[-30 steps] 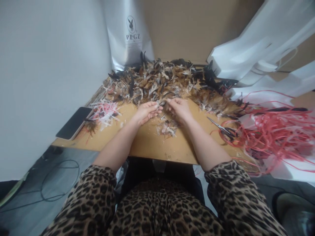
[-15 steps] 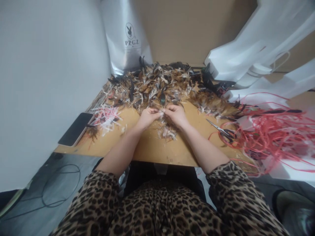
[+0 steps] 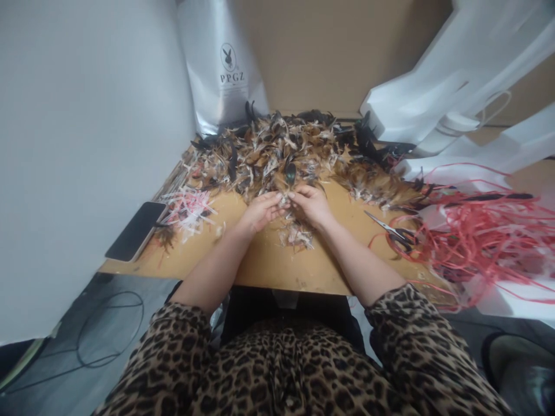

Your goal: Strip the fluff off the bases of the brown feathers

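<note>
A small feather bunch [image 3: 289,175] with a dark green tip stands up between my two hands, its pale base at my fingertips. My right hand [image 3: 311,205] pinches that base between thumb and fingers. On the other side, my left hand [image 3: 263,211] is turned partly palm up, thumb and forefinger at the same base, the other fingers loosely curled. Behind them spreads a big heap of brown, black and white feathers [image 3: 269,144]. Pale feather scraps [image 3: 298,236] lie on the wooden table [image 3: 277,266] just below my hands.
At the left are a phone [image 3: 136,231] and pink-and-white strips [image 3: 191,208]. Scissors [image 3: 392,231] lie right of my hands, beside tangled red ribbon [image 3: 481,242]. A silver bag [image 3: 229,86] stands behind the heap; brown feathers [image 3: 375,185] lie at the right.
My left hand has rolled to show more of its palm, with its lower fingers loosened. The feather bunch has shifted slightly to the right.
</note>
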Available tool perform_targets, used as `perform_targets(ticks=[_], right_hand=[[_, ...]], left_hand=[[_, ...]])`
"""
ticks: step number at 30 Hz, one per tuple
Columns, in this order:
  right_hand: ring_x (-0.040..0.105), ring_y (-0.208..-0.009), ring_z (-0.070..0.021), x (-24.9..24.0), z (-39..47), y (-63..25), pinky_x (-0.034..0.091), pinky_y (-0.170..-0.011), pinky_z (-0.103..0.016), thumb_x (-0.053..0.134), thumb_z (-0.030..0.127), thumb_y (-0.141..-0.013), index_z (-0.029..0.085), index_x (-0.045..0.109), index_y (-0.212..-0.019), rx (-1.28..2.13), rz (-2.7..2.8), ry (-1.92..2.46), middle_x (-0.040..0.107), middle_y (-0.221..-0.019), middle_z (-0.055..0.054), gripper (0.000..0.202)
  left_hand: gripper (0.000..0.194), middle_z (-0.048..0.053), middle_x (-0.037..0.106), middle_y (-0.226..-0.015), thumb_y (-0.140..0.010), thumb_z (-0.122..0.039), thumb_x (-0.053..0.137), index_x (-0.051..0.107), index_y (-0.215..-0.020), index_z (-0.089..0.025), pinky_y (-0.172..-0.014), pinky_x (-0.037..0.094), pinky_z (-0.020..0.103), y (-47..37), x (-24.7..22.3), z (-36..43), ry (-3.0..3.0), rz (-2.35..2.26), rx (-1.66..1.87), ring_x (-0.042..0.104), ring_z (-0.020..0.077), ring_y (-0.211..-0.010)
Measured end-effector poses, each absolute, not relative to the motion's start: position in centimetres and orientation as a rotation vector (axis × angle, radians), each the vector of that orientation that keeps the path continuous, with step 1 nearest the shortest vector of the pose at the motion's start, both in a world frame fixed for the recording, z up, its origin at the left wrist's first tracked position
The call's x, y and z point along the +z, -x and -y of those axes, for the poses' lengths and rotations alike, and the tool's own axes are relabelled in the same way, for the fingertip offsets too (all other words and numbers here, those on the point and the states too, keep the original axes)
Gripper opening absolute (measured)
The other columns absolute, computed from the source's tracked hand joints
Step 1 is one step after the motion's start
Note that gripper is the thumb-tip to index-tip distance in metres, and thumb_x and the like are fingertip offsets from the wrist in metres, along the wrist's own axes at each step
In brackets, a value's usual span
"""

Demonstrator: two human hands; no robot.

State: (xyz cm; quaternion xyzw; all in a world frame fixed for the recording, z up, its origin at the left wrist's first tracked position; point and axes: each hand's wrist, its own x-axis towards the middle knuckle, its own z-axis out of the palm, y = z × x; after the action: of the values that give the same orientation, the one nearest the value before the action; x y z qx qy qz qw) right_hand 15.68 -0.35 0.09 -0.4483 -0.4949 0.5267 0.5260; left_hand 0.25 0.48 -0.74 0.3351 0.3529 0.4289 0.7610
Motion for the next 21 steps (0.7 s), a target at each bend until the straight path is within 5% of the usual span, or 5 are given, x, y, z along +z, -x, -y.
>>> perform_targets(ticks=[7, 21], right_hand=[[0.047, -0.057, -0.0081, -0.2, 0.2, -15.6, 0.039, -0.058, -0.022, 0.068, 0.043, -0.065, 0.017, 0.062, -0.074, 1.038, 1.312, 1.087, 0.058, -0.064, 0.003, 0.028], [0.05, -0.051, -0.0089, -0.2, 0.4, -15.7, 0.039, -0.05, -0.022, 0.067, 0.032, -0.065, 0.017, 0.06, -0.07, 1.016, 1.359, 1.152, 0.059, -0.057, 0.003, 0.017]], left_hand=[[0.029, 0.0, 0.069, -0.072, -0.056, -0.028, 0.082, 0.069, -0.077, -0.014, -0.067, 0.047, 0.02, -0.9, -2.2, -1.1, -1.046, -0.855, 1.192, 0.06, 0.0075, -0.065], [0.026, 0.0, 0.062, -0.054, -0.059, -0.031, 0.079, 0.065, -0.07, -0.012, -0.041, 0.034, 0.019, -0.5, -1.7, -1.1, -1.236, -0.977, 1.198, 0.047, 0.0054, -0.04]])
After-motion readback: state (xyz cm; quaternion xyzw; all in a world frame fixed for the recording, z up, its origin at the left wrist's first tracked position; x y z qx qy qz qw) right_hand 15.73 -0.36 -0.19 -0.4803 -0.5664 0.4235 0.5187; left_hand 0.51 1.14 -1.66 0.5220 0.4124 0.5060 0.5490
